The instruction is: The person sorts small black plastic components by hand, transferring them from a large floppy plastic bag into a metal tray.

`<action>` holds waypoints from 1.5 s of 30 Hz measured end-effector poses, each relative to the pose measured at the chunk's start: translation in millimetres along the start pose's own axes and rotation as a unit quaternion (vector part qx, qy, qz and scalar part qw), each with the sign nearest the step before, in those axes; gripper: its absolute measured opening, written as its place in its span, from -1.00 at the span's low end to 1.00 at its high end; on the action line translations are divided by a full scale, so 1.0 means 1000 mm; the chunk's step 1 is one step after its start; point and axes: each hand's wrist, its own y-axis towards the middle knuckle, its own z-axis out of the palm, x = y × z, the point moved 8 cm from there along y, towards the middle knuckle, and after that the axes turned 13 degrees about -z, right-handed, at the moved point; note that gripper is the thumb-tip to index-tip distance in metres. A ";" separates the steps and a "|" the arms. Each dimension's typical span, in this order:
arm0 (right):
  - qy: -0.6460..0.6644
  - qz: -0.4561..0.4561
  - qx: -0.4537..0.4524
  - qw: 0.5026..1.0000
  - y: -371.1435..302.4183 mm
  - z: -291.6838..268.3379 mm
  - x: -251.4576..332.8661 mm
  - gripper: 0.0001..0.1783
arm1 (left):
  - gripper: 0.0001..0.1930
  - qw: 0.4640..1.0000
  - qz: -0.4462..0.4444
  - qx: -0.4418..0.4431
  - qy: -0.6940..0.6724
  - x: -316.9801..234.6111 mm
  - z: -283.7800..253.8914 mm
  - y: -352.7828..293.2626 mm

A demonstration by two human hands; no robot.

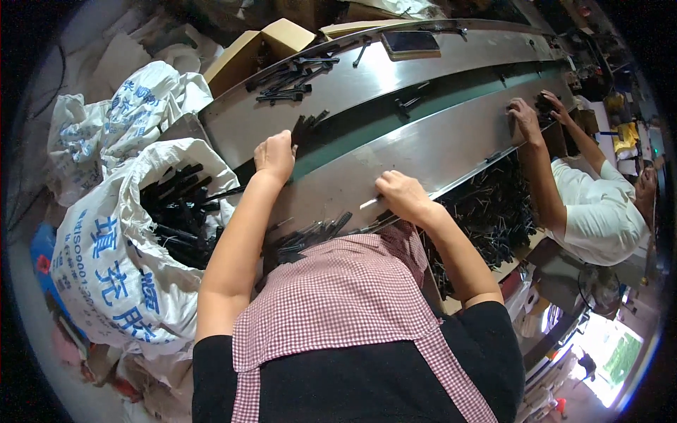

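My left hand (275, 156) is closed at the left end of the green conveyor belt (338, 149), with a bundle of thin black plastic parts (307, 127) sticking out past its fingers. Over the near metal ledge, my right hand (402, 194) has its fingers curled together. A short pale strip (369, 204) shows beside its fingertips; whether the hand holds it I cannot tell. More black parts (328, 227) lie along the ledge's near edge, in front of my checked apron. Left of my left forearm, an open white woven sack (106, 261) is filled with long black parts (185, 211).
Black parts (293, 79) and a dark phone-like slab (411, 44) lie on the far ledge (352, 84). Cardboard boxes (288, 35) stand behind it. At right, a co-worker (599, 211) reaches over the line. A bin of black parts (486, 211) sits below the near ledge.
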 end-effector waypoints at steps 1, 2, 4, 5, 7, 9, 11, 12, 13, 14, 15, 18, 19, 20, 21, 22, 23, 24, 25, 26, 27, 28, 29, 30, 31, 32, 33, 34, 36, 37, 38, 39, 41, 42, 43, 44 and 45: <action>0.011 0.007 -0.039 0.999 0.004 -0.007 -0.007 -0.83 | -0.78 1.000 -0.008 -0.007 -0.017 -0.001 -0.015 -0.001; 0.047 -0.003 -0.109 0.993 0.011 -0.021 -0.010 -0.82 | -0.76 1.000 -0.003 -0.018 -0.025 0.001 -0.025 0.003; 0.214 0.105 -0.199 0.951 0.031 -0.031 -0.031 -0.86 | -0.72 0.998 -0.008 -0.011 -0.067 0.012 -0.039 0.007; 0.214 0.102 -0.200 0.951 0.045 -0.029 -0.036 -0.86 | -0.73 0.999 -0.004 -0.009 -0.054 0.012 -0.047 0.008; 0.550 0.179 -0.333 0.745 0.065 -0.007 -0.065 -0.82 | -0.73 1.000 0.001 0.009 -0.029 0.015 -0.048 0.005; 0.579 0.207 -0.374 0.694 0.087 0.008 -0.085 -0.79 | -0.73 0.998 0.002 0.055 0.036 0.012 -0.042 0.000; 0.600 0.213 -0.384 0.669 0.105 0.025 -0.094 -0.77 | -0.74 0.994 0.005 0.043 0.099 0.017 -0.031 -0.002; 0.631 0.244 -0.350 0.647 0.112 0.036 -0.093 -0.73 | -0.73 0.992 0.004 0.022 0.125 0.021 -0.023 -0.003; 0.659 0.276 -0.319 0.623 0.113 0.046 -0.092 -0.70 | -0.73 0.992 0.006 0.021 0.124 0.024 -0.012 -0.002; 0.657 0.277 -0.321 0.624 0.109 0.046 -0.093 -0.70 | -0.74 0.991 0.005 0.017 0.130 0.024 -0.005 -0.003; 0.626 0.273 -0.308 0.663 0.101 0.044 -0.094 -0.69 | -0.75 0.991 0.006 0.013 0.134 0.023 0.001 -0.003; 0.483 0.259 -0.260 0.795 0.063 0.012 -0.072 -0.72 | -0.63 0.990 0.040 0.102 0.090 0.004 0.007 -0.013; 0.431 0.244 -0.223 0.840 0.059 0.002 -0.051 -0.74 | -0.62 0.991 0.048 0.105 0.062 0.012 0.014 -0.012; 0.184 0.058 -0.256 0.947 0.056 -0.005 -0.036 -0.75 | -0.60 0.985 0.073 0.144 0.063 0.004 0.019 -0.012; 0.225 0.019 -0.198 0.954 0.056 -0.005 -0.006 -0.76 | -0.59 0.987 0.109 0.119 0.011 0.009 0.022 -0.015; 0.248 0.023 -0.103 0.963 0.058 0.019 0.011 -0.78 | -0.59 0.986 0.120 0.113 -0.032 0.012 0.027 -0.013; 0.192 -0.074 -0.111 0.972 0.053 0.021 0.035 -0.76 | -0.61 0.985 0.131 0.103 -0.050 0.011 0.028 -0.013; 0.150 -0.079 -0.005 0.985 0.055 0.035 0.054 -0.78 | -0.56 0.981 0.098 0.166 -0.023 0.030 0.049 -0.004; 0.238 -0.023 -0.072 0.968 0.046 0.050 0.052 -0.84 | -0.50 0.978 0.106 0.174 -0.033 0.032 0.057 0.001; 0.065 -0.063 0.044 0.995 0.046 0.056 0.069 -0.85 | -0.48 0.981 0.115 0.154 -0.022 0.024 0.050 -0.003; 0.059 -0.075 0.007 0.995 0.045 0.065 0.070 -0.85 | -0.50 0.981 0.112 0.160 -0.017 0.021 0.050 -0.003; 0.047 -0.083 -0.020 0.995 0.044 0.066 0.073 -0.85 | -0.52 0.981 0.101 0.166 -0.013 0.022 0.051 0.001; 0.038 -0.091 -0.017 0.995 0.041 0.063 0.073 -0.84 | -0.56 0.985 0.119 0.121 -0.007 0.007 0.038 -0.002; 0.031 -0.102 -0.012 0.994 0.039 0.061 0.072 -0.84 | -0.60 0.988 0.134 0.075 -0.003 -0.006 0.025 -0.007; 0.017 -0.108 -0.022 0.994 0.036 0.059 0.073 -0.84 | -0.66 0.991 0.105 0.073 0.036 -0.021 0.007 -0.016; 0.013 -0.103 -0.028 0.994 0.034 0.057 0.071 -0.84 | -0.66 0.990 0.113 0.071 0.038 -0.022 0.009 -0.013; -0.005 -0.102 -0.014 0.995 0.033 0.058 0.070 -0.84 | -0.69 0.991 0.116 0.037 0.060 -0.018 0.011 -0.008; -0.023 -0.106 0.004 0.994 0.034 0.059 0.072 -0.84 | -0.71 0.991 0.112 0.002 0.079 -0.013 0.006 -0.007; -0.035 -0.102 0.008 0.994 0.030 0.059 0.073 -0.85 | -0.71 0.989 0.099 0.008 0.109 -0.007 0.010 -0.006; -0.036 -0.096 0.005 0.995 0.029 0.056 0.071 -0.85 | -0.70 0.990 0.094 0.003 0.102 -0.003 0.013 -0.006; -0.036 -0.091 0.001 0.995 0.028 0.053 0.070 -0.85 | -0.69 0.991 0.088 0.000 0.097 0.002 0.016 -0.007; -0.033 -0.074 -0.004 0.997 0.028 0.051 0.068 -0.83 | -0.70 0.991 0.070 0.002 0.113 0.009 0.022 -0.005; -0.010 -0.099 -0.025 0.995 0.028 0.059 0.066 -0.82 | -0.73 0.995 0.062 -0.020 0.082 0.017 0.016 -0.017; 0.010 -0.109 -0.050 0.993 0.029 0.064 0.066 -0.81 | -0.73 0.994 0.083 -0.037 0.065 0.014 0.021 -0.014; 0.014 -0.087 0.001 0.996 0.030 0.064 0.070 -0.84 | -0.69 0.994 0.091 -0.050 0.029 0.010 0.022 -0.013; 0.017 -0.066 0.050 0.996 0.025 0.054 0.073 -0.85 | -0.67 0.997 0.079 -0.014 0.004 -0.006 0.018 -0.010; -0.001 -0.081 0.068 0.994 0.022 0.043 0.078 -0.86 | -0.70 0.993 0.102 -0.002 -0.058 -0.014 0.017 -0.004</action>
